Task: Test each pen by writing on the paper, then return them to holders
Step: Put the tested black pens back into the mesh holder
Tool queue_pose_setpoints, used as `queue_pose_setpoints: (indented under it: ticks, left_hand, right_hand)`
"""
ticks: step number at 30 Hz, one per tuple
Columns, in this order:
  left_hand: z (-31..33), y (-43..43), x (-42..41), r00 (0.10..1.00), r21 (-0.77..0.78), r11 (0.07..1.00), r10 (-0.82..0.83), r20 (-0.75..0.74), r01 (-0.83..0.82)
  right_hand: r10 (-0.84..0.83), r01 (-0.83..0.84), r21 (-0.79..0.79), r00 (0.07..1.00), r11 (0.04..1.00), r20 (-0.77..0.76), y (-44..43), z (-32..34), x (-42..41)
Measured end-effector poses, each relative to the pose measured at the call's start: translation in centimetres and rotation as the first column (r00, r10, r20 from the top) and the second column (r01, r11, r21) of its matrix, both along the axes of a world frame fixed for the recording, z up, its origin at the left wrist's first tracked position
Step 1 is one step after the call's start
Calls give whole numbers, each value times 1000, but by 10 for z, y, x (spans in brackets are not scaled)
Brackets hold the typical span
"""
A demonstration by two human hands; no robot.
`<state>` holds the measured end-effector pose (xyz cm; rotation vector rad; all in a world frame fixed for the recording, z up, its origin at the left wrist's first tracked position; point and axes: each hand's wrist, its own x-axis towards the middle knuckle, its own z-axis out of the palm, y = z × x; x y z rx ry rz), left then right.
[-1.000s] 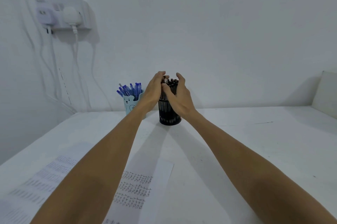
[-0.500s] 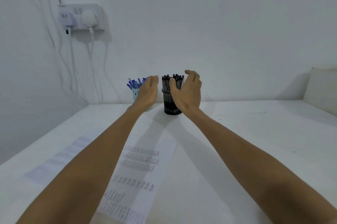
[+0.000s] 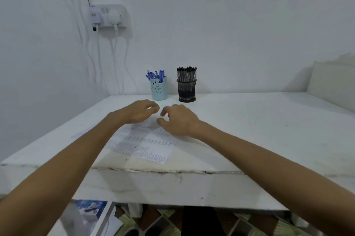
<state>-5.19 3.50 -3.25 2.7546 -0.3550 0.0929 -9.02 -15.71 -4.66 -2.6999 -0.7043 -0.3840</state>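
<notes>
Blue pens (image 3: 156,74) stand in the bear holder (image 3: 159,90), black pens (image 3: 186,73) in the mesh holder (image 3: 186,91) — both centre frame. Paper (image 3: 146,145) lies just below. Left hand (image 3: 138,111) and right hand (image 3: 178,120) hover over it, fingers loosely curled — holding nothing.

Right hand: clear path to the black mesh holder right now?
Probably yes. The right hand hovers empty over the paper, and nothing stands between it and the black mesh holder just beyond. The blue holder stands apart to its left.
</notes>
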Motion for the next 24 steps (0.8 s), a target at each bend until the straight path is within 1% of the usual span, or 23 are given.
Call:
queue_pose_setpoints:
  ticks: [3, 5, 8, 10, 14, 16, 21, 22, 24]
  left_hand:
    - [-11, 7, -12, 998, 75, 997, -27, -62, 32]
    - [-17, 7, -15, 995, 64, 997, -47, -89, 53]
    - [-21, 1, -12, 994, 37, 996, -73, -81, 77]
    - [-22, -5, -6, 994, 43, 995, -83, -75, 87]
    - [-24, -18, 10, 993, 69, 993, -95, -72, 100]
    - [-23, -25, 17, 993, 72, 992, -99, -67, 103]
    - [-19, -21, 33, 994, 10, 996, -87, -62, 88]
    - [-19, -19, 35, 995, 9, 996, -83, -59, 84]
    - [-18, -17, 40, 997, 11, 998, -64, -42, 65]
  right_hand:
    - [-45, 49, -174, 999, 984, 27, -7, -7, -5]
    - [-94, 92, -229, 996, 969, 2, -16, -4, 0]
    - [-167, 141, -284, 984, 948, -70, -38, 3, 12]
    - [-191, 158, -278, 977, 948, -94, -56, 7, 23]
    - [-259, 228, -215, 957, 950, -130, -83, 7, 48]
    - [-268, 244, -194, 957, 950, -113, -89, 3, 56]
    - [-283, 262, -200, 956, 944, -82, -80, 2, 65]
    - [-289, 270, -181, 953, 946, -92, -78, 5, 67]
    - [-308, 301, -82, 946, 950, -98, -75, 12, 74]
